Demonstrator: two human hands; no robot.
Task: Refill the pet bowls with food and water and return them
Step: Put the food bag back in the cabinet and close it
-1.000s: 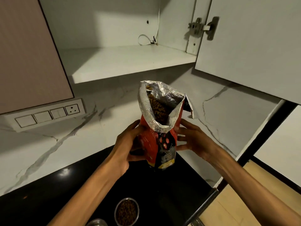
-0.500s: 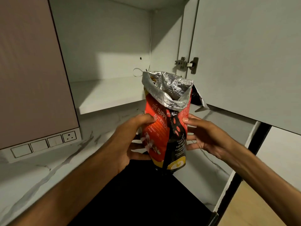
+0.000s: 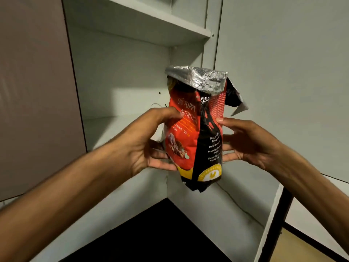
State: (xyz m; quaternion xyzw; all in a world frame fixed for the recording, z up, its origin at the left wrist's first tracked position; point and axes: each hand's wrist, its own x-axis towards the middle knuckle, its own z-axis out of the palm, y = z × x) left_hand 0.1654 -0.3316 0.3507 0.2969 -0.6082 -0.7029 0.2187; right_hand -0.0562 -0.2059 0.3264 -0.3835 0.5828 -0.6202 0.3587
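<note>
A: Head view. Report the position of the food bag.

B: The puppy food bag (image 3: 196, 129) is upright, held in the air in front of the open cabinet (image 3: 122, 76), level with its lower shelf (image 3: 113, 129). The top is open, with the foil lining folded outward. A torn flap hangs at the upper right.

A: Left hand status?

B: The left hand (image 3: 143, 142) grips the bag's left side. The thumb lies across the red front panel; the fingers curl under and behind.

A: Right hand status?

B: The right hand (image 3: 249, 146) holds the bag's right side. The thumb presses the edge; the fingers wrap behind.

A: Surroundings?

B: The cabinet door (image 3: 292, 82) stands open at the right. A black countertop (image 3: 151, 239) lies below.
</note>
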